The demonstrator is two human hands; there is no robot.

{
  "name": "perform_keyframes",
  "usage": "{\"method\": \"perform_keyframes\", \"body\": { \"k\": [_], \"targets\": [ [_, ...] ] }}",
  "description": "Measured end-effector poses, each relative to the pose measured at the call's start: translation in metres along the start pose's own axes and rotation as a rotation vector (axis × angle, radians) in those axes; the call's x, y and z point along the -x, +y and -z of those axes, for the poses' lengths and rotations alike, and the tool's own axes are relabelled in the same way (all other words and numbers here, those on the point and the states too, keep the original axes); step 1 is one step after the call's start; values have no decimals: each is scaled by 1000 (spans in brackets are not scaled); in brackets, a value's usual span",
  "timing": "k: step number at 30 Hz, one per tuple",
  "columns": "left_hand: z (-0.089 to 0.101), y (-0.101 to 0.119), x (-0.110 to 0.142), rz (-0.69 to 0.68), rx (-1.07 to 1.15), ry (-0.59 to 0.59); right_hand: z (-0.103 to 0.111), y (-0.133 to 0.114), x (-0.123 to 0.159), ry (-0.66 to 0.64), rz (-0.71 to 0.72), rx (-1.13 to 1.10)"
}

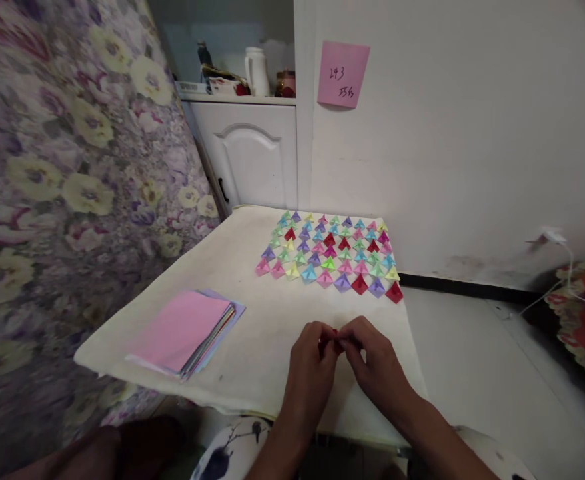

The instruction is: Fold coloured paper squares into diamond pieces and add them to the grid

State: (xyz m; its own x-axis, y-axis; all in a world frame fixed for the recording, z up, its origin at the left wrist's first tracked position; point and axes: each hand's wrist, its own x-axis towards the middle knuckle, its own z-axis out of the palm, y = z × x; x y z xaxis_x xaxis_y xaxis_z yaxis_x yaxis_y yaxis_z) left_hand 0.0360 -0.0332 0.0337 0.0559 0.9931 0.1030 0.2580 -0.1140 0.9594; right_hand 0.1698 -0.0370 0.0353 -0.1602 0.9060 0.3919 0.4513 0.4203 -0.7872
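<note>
My left hand (311, 360) and my right hand (372, 360) meet over the near part of a cream-coloured table top (252, 267). Both pinch a small red folded paper piece (336, 341) between the fingertips; most of it is hidden by the fingers. Further back lies a grid of several small folded paper shapes (330, 257) in red, pink, purple, blue, green and yellow. A stack of coloured paper sheets (187, 330), pink on top, rests to the left of my hands.
A flowered fabric surface (57, 173) rises on the left. A white wall with a pink sticky note (343, 73) stands behind the table. A white cabinet (247, 150) bears a jug and jars. A white cable (562, 267) runs at the right.
</note>
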Motion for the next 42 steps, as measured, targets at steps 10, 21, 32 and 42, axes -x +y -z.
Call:
{"method": "perform_keyframes", "body": {
  "k": [10,21,32,42],
  "targets": [
    [2,3,-1,15,23,-24,4,0,1,-12,-46,14],
    [3,-2,-4,-3,-11,21,8,1,2,9,-58,39],
    [-3,2,-1,-143,-205,26,4,6,-1,-1,-195,104],
    [-6,9,1,-234,-210,-2,6,9,-1,-2,-277,127]
  ]
}}
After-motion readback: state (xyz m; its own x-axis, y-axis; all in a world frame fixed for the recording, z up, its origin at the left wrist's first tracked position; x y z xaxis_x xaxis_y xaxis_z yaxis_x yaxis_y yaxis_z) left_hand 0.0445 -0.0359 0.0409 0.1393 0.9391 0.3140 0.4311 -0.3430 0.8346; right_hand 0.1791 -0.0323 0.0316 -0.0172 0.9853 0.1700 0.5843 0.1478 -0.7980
